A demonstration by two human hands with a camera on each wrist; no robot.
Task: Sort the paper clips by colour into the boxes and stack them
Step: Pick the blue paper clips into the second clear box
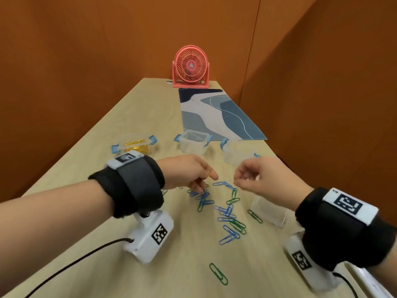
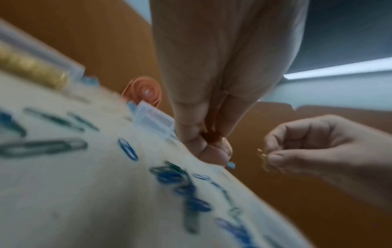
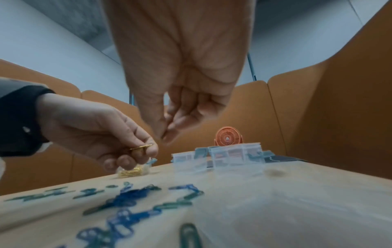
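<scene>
Blue and green paper clips [image 1: 225,209] lie scattered on the wooden table [image 1: 107,211] under both hands. My left hand [image 1: 207,176] hovers over their far end and pinches a few gold paper clips [image 3: 141,147] between thumb and fingers. My right hand [image 1: 237,179] hangs just to its right, fingers curled, pinching a small gold clip [image 2: 262,153]. Behind the hands stand three clear boxes with blue latches: the left box [image 1: 134,145] holds gold clips, the middle box [image 1: 194,143] looks empty, and the right box [image 1: 237,154] is blurred.
A clear lid [image 1: 269,209] lies beside my right wrist. One green clip [image 1: 218,274] lies alone near the front. At the far end are a blue patterned mat [image 1: 217,114] and a pink fan [image 1: 190,66]. Orange partitions enclose the table.
</scene>
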